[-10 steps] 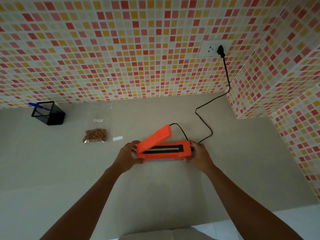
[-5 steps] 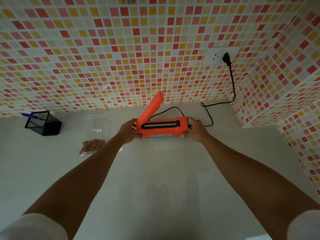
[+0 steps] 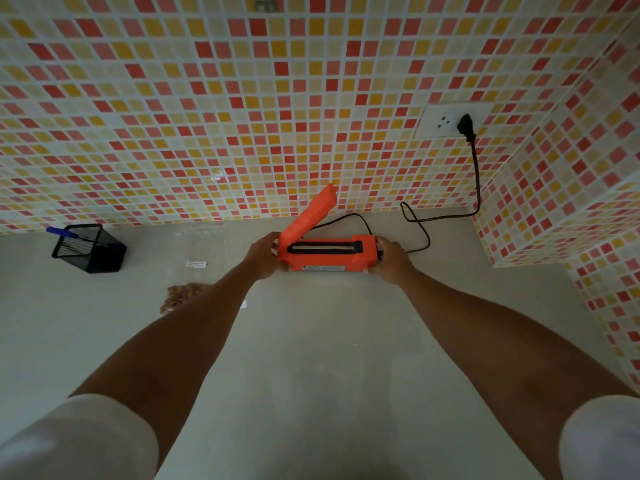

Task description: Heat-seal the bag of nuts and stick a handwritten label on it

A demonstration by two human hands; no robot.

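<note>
- Both ends of the orange heat sealer [image 3: 327, 252] (lid raised) were gripped: our left hand [image 3: 265, 256], our right hand [image 3: 389, 259].
- Nuts [image 3: 180, 296] lay left on the surface [image 3: 329, 341].

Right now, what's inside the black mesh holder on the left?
A blue pen leans out of the black mesh holder at its far-left corner. The mesh walls hide the holder's bottom, so anything else inside can't be seen.
</note>
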